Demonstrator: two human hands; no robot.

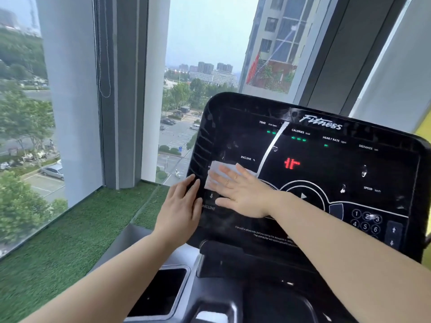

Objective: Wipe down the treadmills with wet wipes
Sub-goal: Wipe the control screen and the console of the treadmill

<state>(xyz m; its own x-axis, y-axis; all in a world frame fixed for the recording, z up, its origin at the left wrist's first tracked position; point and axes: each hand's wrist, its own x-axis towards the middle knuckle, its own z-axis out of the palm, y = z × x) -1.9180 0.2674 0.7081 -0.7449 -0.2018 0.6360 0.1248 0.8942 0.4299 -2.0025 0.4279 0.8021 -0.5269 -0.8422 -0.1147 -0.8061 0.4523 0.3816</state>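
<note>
The treadmill's black console panel [326, 173] fills the right half of the view, lit with red and green digits. A white wet wipe [215, 170] lies flat on the panel's left part, near the INCLINE label. My right hand [240, 194] presses the wipe against the panel with straight, spread fingers. My left hand [182, 206] rests on the console's left edge, fingers straight and touching the rim. Most of the wipe is hidden under my right hand.
A grey cup holder tray [161, 292] sits below the console at bottom centre. Left of the treadmill a strip of green artificial turf [70, 234] runs along floor-to-ceiling windows [23, 113] with a white pillar [70, 89]. A number keypad [366, 221] is at lower right.
</note>
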